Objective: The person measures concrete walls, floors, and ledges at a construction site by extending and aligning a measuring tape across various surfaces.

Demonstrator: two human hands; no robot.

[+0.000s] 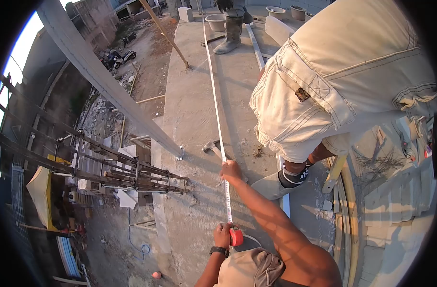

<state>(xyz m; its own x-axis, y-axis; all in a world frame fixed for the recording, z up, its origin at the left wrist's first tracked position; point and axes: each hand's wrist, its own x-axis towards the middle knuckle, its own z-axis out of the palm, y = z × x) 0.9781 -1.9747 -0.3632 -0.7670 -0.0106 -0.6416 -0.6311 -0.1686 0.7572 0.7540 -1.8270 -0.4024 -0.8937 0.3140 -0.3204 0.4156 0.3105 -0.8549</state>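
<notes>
My left hand, with a dark watch on its wrist, is closed at the red case of a tape measure. From that case the white tape blade runs out along the concrete slab toward the far end. Farther up the blade, my right hand has its fingers closed on it against the slab. Just beyond the right hand lies a hammer, its handle partly hidden around the blade and hand. Khaki fabric shows between my arms.
A person in pale cargo shorts stands close on the right; another person's boot is farther ahead. A slanted metal post and bundled rods border the slab's left edge, above lower ground. Basins stand at the back.
</notes>
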